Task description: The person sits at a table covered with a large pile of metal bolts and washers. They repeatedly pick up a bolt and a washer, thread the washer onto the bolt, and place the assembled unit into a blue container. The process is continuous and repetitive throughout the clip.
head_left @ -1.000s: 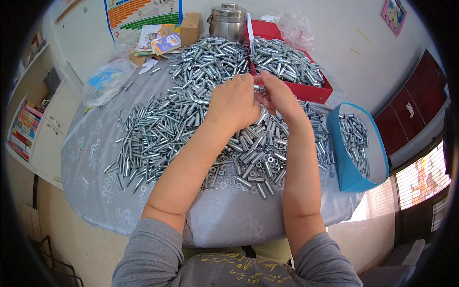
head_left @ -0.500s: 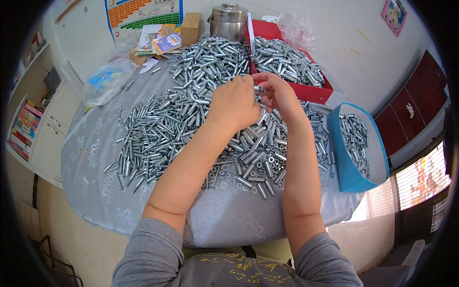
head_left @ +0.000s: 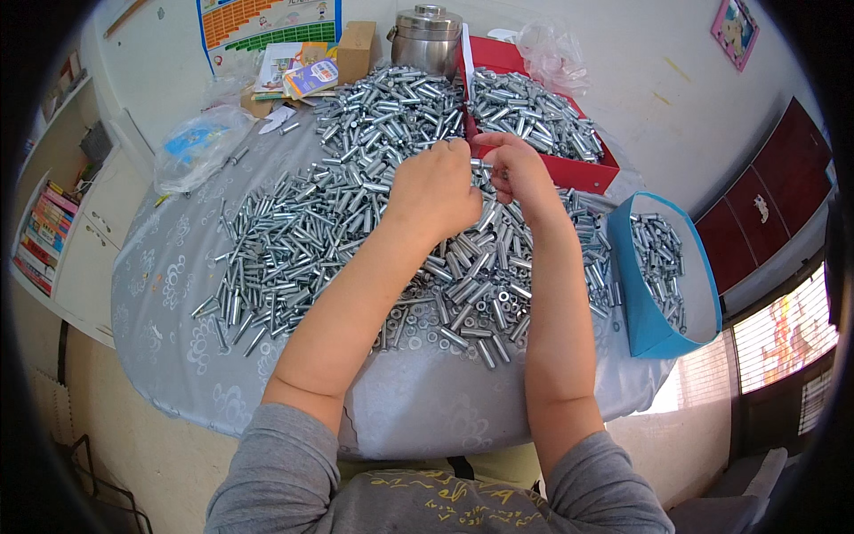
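My left hand [head_left: 435,191] is closed above the heap, its back toward me. A short shiny metal bolt [head_left: 480,165] sticks out from its fingers toward the right. My right hand [head_left: 521,178] pinches the outer end of that bolt, its fingers curled. Most of the bolt is hidden by my fingers. Below and around both hands spreads a large pile of silvery bolts and metal sleeves [head_left: 302,236]. Loose washers [head_left: 414,342] lie among them at the near edge of the pile.
A red box [head_left: 583,171] full of metal sleeves stands behind my right hand. To the right is a blue fabric bin [head_left: 654,307] with more parts. A steel pot [head_left: 427,44], booklets [head_left: 307,76] and a plastic bag [head_left: 200,151] sit along the far side of the grey tablecloth [head_left: 178,338].
My right fingers have shifted slightly around the end of the bolt. Both forearms stay almost in place.
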`<state>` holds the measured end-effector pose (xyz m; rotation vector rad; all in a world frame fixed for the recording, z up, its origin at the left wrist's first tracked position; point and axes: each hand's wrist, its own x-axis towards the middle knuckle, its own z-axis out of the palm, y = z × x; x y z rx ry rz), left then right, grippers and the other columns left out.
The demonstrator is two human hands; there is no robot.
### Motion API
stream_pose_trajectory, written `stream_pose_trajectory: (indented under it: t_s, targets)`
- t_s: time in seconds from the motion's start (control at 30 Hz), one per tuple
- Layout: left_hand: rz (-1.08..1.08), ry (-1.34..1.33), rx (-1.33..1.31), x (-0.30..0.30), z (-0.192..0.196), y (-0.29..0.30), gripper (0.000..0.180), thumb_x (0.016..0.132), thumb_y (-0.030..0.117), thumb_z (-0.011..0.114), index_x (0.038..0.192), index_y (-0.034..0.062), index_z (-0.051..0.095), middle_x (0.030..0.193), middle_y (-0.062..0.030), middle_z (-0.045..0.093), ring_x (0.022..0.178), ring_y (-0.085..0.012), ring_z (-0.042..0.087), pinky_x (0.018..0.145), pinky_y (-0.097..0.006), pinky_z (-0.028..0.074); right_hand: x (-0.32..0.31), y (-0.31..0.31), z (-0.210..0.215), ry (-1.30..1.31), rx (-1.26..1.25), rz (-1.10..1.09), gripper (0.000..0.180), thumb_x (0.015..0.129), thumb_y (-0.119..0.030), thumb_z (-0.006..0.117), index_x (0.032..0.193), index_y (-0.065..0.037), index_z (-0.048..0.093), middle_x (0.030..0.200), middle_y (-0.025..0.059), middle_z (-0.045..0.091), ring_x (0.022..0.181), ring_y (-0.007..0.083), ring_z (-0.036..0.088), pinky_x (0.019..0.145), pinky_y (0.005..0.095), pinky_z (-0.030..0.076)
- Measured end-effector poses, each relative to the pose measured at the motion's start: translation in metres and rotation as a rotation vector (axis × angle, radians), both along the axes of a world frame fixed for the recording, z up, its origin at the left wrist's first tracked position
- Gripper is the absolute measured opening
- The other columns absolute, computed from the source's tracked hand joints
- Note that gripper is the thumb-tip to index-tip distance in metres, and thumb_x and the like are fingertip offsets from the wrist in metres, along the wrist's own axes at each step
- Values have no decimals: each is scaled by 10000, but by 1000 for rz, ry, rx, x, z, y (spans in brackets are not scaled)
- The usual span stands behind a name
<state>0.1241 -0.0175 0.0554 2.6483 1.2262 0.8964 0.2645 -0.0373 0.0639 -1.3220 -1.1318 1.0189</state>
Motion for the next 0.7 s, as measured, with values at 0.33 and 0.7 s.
stream_pose_trajectory:
  t_s: [0.33, 0.7]
  targets:
    - [21, -6, 30, -1, 0, 0, 252, 695, 156, 556, 867, 0, 457, 844, -170, 566, 814, -345, 582, 697, -441, 472, 19, 15, -25, -686, -33, -241, 602, 869, -545, 391, 872, 4, 640, 830, 164, 637, 818, 307, 597, 768, 382, 444]
    - [31, 16, 53, -5, 4, 4, 243, 711, 146, 563, 887, -19, 538, 857, -186, 607, 801, -323, 625, 700, -410, 506, 21, 2, -5, -369, -64, 116, 375, 887, -383, 448, 798, -47, 589, 658, 18, 543, 569, 114, 536, 509, 259, 432]
